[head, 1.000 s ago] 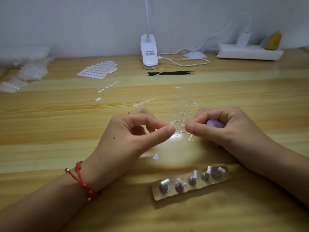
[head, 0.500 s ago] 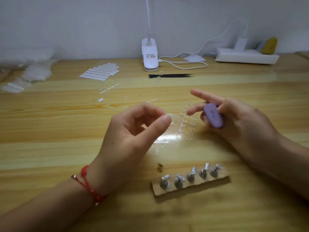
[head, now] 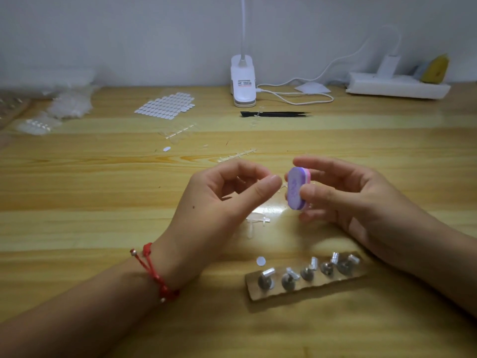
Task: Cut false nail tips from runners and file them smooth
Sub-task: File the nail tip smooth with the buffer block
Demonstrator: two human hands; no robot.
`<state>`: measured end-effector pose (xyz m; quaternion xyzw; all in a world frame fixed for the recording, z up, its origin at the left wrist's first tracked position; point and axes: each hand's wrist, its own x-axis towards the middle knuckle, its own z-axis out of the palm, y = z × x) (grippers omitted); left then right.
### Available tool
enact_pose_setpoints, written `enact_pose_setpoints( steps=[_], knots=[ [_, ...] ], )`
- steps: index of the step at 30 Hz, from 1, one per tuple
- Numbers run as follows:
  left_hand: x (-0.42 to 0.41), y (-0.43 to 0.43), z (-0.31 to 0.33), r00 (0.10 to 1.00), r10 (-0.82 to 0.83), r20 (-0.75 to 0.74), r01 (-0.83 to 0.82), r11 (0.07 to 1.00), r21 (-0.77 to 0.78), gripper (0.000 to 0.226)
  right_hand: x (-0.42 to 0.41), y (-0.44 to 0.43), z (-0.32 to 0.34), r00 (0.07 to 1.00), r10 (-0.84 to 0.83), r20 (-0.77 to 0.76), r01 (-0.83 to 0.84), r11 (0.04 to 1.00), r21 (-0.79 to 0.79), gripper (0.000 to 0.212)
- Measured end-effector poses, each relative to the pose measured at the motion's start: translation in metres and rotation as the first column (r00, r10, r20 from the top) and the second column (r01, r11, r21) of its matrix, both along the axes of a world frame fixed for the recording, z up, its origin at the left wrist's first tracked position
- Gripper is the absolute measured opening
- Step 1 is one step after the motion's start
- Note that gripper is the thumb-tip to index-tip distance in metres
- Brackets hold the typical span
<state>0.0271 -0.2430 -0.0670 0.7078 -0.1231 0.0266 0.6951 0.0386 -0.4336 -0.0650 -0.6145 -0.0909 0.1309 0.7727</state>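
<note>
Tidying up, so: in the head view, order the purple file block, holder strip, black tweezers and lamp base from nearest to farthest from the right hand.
1. purple file block, held in the right hand.
2. holder strip, near edge, below the hand.
3. black tweezers, far centre.
4. lamp base, behind the tweezers by the wall.

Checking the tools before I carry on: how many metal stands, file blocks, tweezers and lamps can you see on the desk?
Metal stands on the cardboard strip: 5
Purple file block, held in the right hand: 1
Black tweezers: 1
Clip lamp: 1
Total: 8
</note>
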Motion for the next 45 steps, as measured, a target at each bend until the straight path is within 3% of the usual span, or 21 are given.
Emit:
enact_pose_setpoints(
  steps=[5, 8, 13, 16, 25, 31, 35, 41, 45],
  knots=[
    [0.000, 0.005, 0.006, 0.971, -0.008, 0.238, -0.041, 0.979, 0.201, 0.006, 0.004, -0.004, 0.002, 0.999, -0.010, -0.049, 0.012, 0.998, 0.057, 0.031],
    [0.011, 0.019, 0.017, 0.926, -0.046, 0.374, -0.120, 0.905, 0.408, 0.009, 0.008, -0.011, 0.003, 0.989, 0.016, -0.144, 0.007, 0.987, 0.158, 0.025],
    [0.023, 0.036, 0.010, 0.926, -0.224, 0.305, -0.071, 0.688, 0.722, 0.022, 0.009, -0.016, 0.005, 0.970, 0.068, -0.233, -0.001, 0.962, 0.274, 0.021],
    [0.023, 0.033, 0.004, 0.913, -0.291, 0.285, -0.050, 0.614, 0.787, 0.021, 0.009, -0.015, 0.005, 0.966, 0.081, -0.246, -0.005, 0.956, 0.294, 0.022],
    [0.021, 0.029, 0.005, 0.896, -0.314, 0.314, -0.033, 0.659, 0.752, 0.008, 0.008, -0.016, 0.006, 0.963, 0.078, -0.257, 0.001, 0.956, 0.294, 0.022],
    [0.013, 0.021, 0.016, 0.889, -0.188, 0.417, -0.081, 0.832, 0.549, 0.005, 0.008, -0.016, 0.005, 0.979, 0.109, -0.172, -0.077, 0.980, 0.184, 0.021],
    [-0.002, 0.004, 0.011, 0.946, -0.177, 0.270, 0.063, 0.922, 0.383, 0.005, 0.003, -0.013, 0.001, 0.992, 0.122, -0.028, -0.122, 0.993, -0.005, 0.038],
    [-0.008, -0.005, 0.003, 0.986, -0.091, 0.138, 0.076, 0.991, 0.111, 0.012, 0.001, -0.013, -0.002, 0.990, 0.138, 0.029, -0.137, 0.989, -0.049, 0.040],
    [-0.007, -0.005, 0.004, 0.992, -0.076, 0.096, 0.071, 0.996, 0.054, 0.011, 0.001, -0.011, 0.000, 0.988, 0.146, 0.043, -0.142, 0.986, -0.081, 0.051]
  ],
)
